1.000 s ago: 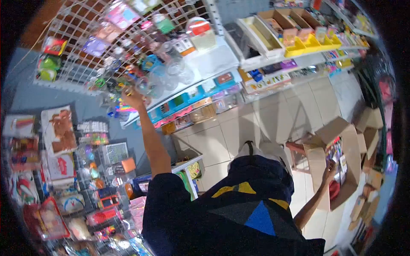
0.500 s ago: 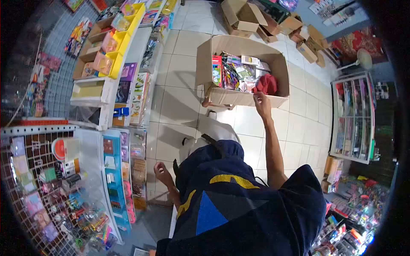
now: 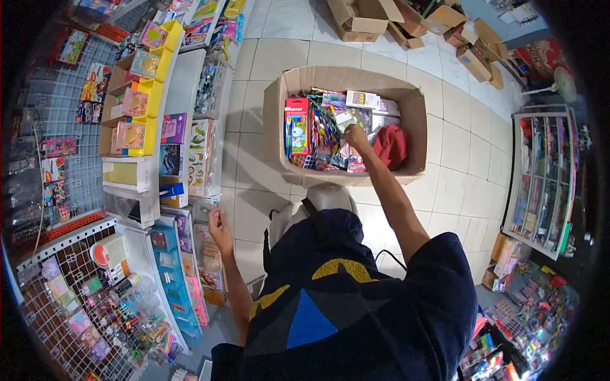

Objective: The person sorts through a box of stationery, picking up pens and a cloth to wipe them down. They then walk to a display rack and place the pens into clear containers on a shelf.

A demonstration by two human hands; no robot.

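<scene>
My right hand (image 3: 358, 137) reaches into a large cardboard box (image 3: 346, 179), its fingers closed against a pale packet (image 3: 349, 119); whether they grip it is hidden. Left of that hand, bundles of colourful pens (image 3: 323, 130) and a red-topped picture box (image 3: 297, 130) fill the carton. Crumpled dark red cloth (image 3: 389, 146) lies at its right end, with small white boxes (image 3: 363, 100) at the back. My left hand (image 3: 220, 227) hangs empty beside the shelf, fingers loosely bent and apart.
Shelves with yellow bins (image 3: 150, 117) and hanging packets line the left side. Opened cardboard boxes (image 3: 362, 25) stand on the tiled floor at the back. A glass-fronted cabinet (image 3: 540, 184) is on the right, with piled goods (image 3: 527, 317) below it.
My right hand has gone from the carton's near edge, by the red cloth, to the packets in the middle. My left hand has risen toward the shelf. The view has shifted, bringing the carton closer.
</scene>
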